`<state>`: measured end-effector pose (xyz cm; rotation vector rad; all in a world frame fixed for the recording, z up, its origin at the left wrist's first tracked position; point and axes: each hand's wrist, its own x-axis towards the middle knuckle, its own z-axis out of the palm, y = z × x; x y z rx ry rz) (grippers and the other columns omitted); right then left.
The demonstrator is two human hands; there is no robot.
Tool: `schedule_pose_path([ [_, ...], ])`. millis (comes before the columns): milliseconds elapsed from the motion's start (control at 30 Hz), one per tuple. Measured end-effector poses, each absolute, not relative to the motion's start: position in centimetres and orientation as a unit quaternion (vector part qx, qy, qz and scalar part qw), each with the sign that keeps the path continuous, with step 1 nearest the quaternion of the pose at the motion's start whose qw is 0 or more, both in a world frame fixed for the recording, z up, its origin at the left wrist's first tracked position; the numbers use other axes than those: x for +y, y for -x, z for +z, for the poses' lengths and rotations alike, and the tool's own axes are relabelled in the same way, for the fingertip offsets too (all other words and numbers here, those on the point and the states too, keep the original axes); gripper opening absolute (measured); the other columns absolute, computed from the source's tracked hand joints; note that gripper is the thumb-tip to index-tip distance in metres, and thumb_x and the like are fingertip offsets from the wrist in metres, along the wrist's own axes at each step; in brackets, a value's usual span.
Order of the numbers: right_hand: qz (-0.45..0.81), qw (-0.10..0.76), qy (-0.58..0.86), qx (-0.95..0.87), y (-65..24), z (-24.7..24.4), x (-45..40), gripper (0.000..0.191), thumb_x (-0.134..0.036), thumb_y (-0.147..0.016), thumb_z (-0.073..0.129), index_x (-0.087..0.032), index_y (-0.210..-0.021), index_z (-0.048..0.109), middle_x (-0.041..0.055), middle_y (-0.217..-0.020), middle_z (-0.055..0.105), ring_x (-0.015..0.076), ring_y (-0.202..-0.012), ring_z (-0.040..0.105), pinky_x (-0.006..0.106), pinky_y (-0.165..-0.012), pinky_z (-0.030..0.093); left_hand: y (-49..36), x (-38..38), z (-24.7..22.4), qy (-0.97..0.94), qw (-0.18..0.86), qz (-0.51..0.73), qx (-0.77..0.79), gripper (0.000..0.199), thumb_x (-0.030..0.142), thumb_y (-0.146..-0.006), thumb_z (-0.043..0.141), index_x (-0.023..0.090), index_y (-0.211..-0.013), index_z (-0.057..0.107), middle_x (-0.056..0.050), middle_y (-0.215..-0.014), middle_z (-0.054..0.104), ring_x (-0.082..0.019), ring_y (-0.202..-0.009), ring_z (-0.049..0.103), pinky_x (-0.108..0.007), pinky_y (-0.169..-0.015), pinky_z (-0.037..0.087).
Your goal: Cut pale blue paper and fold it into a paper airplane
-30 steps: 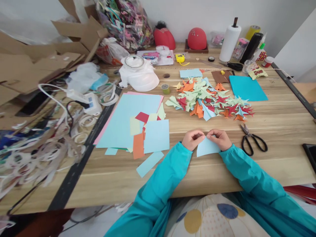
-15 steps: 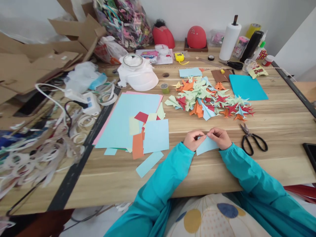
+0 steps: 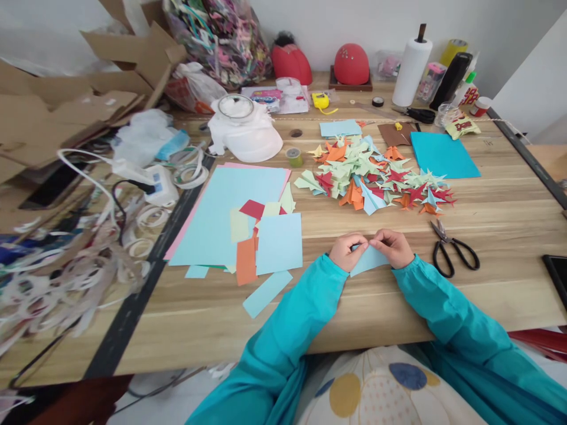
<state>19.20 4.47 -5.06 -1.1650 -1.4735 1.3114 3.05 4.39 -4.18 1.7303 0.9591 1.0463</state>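
A light blue sheet of paper (image 3: 368, 261) is held near the table's front edge, partly covered by both hands. My left hand (image 3: 348, 250) pinches its upper left part, and my right hand (image 3: 394, 247) pinches close beside it, the fingertips of both nearly meeting. To the right lies a pair of black-handled scissors (image 3: 452, 251), blades slightly apart. Beyond the hands spreads a pile of folded paper shapes (image 3: 354, 168) in green, orange, red and blue. On the left, a light blue square sheet (image 3: 279, 243) overlaps orange, red and pale green paper pieces.
Large blue and pink sheets (image 3: 204, 224) lie to the left, with a blue paper strip (image 3: 267, 293) in front. Turquoise paper (image 3: 445, 154) lies at the back right. A power strip (image 3: 159, 186) and tangled ribbons (image 3: 104, 268) crowd the left side. A paper roll (image 3: 411, 72) stands behind.
The view has shifted very slightly. Both hands stay pinched on the blue paper at nearly the same spot, and the paper's lower edge looks slightly raised.
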Motion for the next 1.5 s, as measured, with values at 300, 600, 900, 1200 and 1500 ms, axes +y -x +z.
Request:
schedule_pose_path([
  [300, 0.554, 0.442, 0.47, -0.526, -19.2, -4.7, 4.5, 0.036, -0.041, -0.057, 0.074, -0.016, -0.048, 0.048, -0.0038, -0.048, 0.045, 0.0069, -0.046, 0.037, 0.022, -0.043, 0.029, -3.1, 4.4, -4.0, -0.665, 0.48, 0.412, 0.396, 0.024, 0.031, -0.075, 0.053, 0.014, -0.058, 0.054, -0.001, -0.058, 0.05, -0.01, -0.055, 0.045, -0.023, -0.053, 0.035],
  [600, 0.561, 0.393, 0.509, -0.521, -19.2, -4.1, 4.5, 0.045, -0.058, -0.072, 0.052, -0.016, -0.057, 0.053, -0.0036, -0.048, 0.042, 0.0069, -0.045, 0.034, 0.022, -0.042, 0.027, -3.1, 4.4, -4.0, -0.637, 0.513, 0.419, 0.394, 0.025, 0.034, -0.074, 0.054, 0.014, -0.06, 0.054, -0.001, -0.059, 0.052, -0.01, -0.056, 0.045, -0.023, -0.055, 0.037],
  [900, 0.526, 0.38, 0.487, -0.584, -19.1, -4.5, 4.4, 0.046, -0.055, -0.065, 0.061, -0.017, -0.049, 0.039, -0.0053, -0.047, 0.035, 0.0059, -0.046, 0.031, 0.021, -0.042, 0.026, -3.2, 4.3, -4.1, -0.634, 0.52, 0.41, 0.4, 0.028, 0.036, -0.073, 0.055, 0.014, -0.056, 0.051, 0.001, -0.054, 0.048, -0.009, -0.052, 0.041, -0.023, -0.05, 0.033],
  [1200, 0.504, 0.359, 0.504, -0.602, -19.2, -4.0, 4.2, 0.056, -0.059, -0.068, 0.055, -0.018, -0.042, 0.028, -0.0055, -0.044, 0.021, 0.0046, -0.043, 0.02, 0.021, -0.039, 0.016, -3.0, 4.3, -4.2, -0.614, 0.508, 0.429, 0.425, 0.027, 0.036, -0.072, 0.056, 0.014, -0.056, 0.053, 0.001, -0.055, 0.05, -0.009, -0.053, 0.043, -0.023, -0.051, 0.035],
  [1500, 0.512, 0.384, 0.511, -0.574, -19.3, -4.0, 4.5, 0.052, -0.062, -0.068, 0.053, -0.017, -0.046, 0.039, -0.0047, -0.045, 0.03, 0.006, -0.044, 0.026, 0.022, -0.041, 0.022, -2.1, 4.8, -4.6, -0.564, 0.48, 0.469, 0.481, 0.026, 0.037, -0.07, 0.057, 0.015, -0.056, 0.051, 0.003, -0.053, 0.046, -0.008, -0.052, 0.039, -0.022, -0.049, 0.032],
])
